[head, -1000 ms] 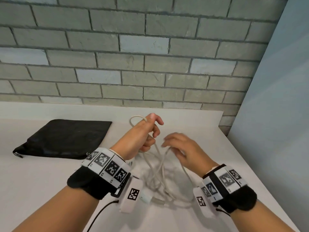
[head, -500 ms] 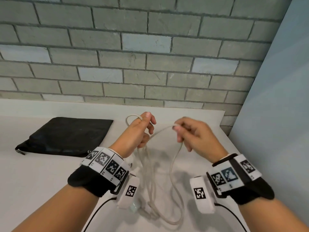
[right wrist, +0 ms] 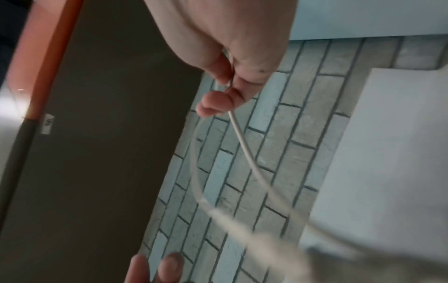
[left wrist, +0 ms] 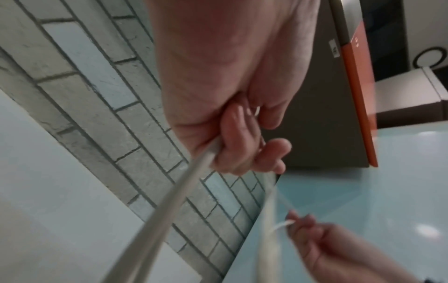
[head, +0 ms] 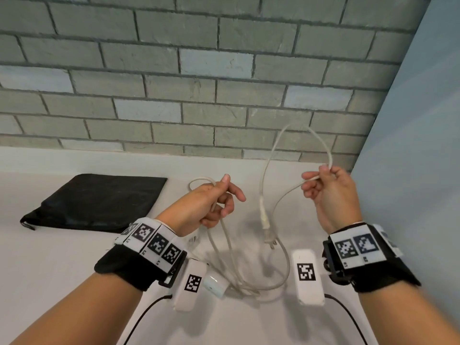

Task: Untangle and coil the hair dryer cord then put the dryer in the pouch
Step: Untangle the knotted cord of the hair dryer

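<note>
My left hand [head: 204,207] grips a bundle of cord [head: 224,235] loops; my right hand [head: 328,192] pinches a strand up to the right, the plug [head: 267,230] dangling between them. The dryer [head: 216,285] lies on the bench [head: 49,270] beside my left wrist, so left is nearer. The pouch [head: 97,202] lies flat, far left; contents can't be seen.

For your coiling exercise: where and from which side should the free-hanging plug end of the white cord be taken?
Grip the white cord's plug by its moulded body, above the prongs, coming from the right. It dangles upright in the air between both hands, prongs down, beneath the right hand, whose fingers pinch the cord.
</note>
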Demonstrator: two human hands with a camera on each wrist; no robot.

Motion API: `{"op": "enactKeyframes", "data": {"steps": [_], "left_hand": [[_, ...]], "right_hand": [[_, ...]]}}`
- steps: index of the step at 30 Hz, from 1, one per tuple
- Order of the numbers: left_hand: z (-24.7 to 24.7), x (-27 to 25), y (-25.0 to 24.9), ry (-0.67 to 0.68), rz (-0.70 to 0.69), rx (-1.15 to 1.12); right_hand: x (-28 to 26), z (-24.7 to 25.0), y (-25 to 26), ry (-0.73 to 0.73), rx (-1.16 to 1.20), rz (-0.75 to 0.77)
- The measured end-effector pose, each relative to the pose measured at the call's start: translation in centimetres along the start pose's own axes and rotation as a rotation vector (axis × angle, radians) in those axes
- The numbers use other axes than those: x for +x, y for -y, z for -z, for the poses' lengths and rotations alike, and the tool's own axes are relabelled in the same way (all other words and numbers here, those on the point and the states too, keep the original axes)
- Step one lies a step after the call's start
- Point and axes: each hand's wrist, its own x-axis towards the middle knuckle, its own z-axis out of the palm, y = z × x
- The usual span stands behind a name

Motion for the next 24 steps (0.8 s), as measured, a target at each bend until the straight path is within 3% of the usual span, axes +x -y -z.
{"op": "enactKeyframes", "data": {"steps": [4, 7, 10, 12, 14, 16, 19, 21, 24], "left_hand": [[-0.1, 0.2, -0.6, 0.006, -0.019, 0.031], [-0.2, 0.1, -1.3, 0.029, -0.056, -0.017], [-0.6, 0.2, -2.3, 0.045, -0.14, -0.015], [-1.0, 0.3, -3.0, 0.033, -0.206, 0.043], [-1.5, 0.4, -3.7, 0.016, -0.273, 0.112], [-1.8, 0.4, -4.4, 0.019, -0.339, 0.142], [-1.8, 0.5, -5.1, 0.043, -0.404, 0.076], [-1.6, 0.8, -5.3, 0.058, -0.412, 0.011], [-0.8, 1.1, -5.2, 0.077, -0.377, -0.156]], "right_hand": [[0.9, 1.0, -1.3, -0.043, -0.032, -0.094], [1.1, 1.6, -2.1, 0.03, -0.236, -0.191], [0.4, 2.0, -3.6, 0.203, -0.686, -0.332], [-0.4, 1.9, -4.4, 0.315, -1.112, -0.304], [-1.8, 1.1, -4.3, 0.464, -1.33, -0.212], [-3.3, 0.1, -3.9, 0.71, -1.229, -0.236], [-5.3, -0.9, -3.5, 1.054, -0.971, -0.457], [-5.8, -1.0, -4.1, 1.101, -0.923, -0.458], [-5.7, -0.8, -4.7, 1.018, -0.815, -0.49]]}}
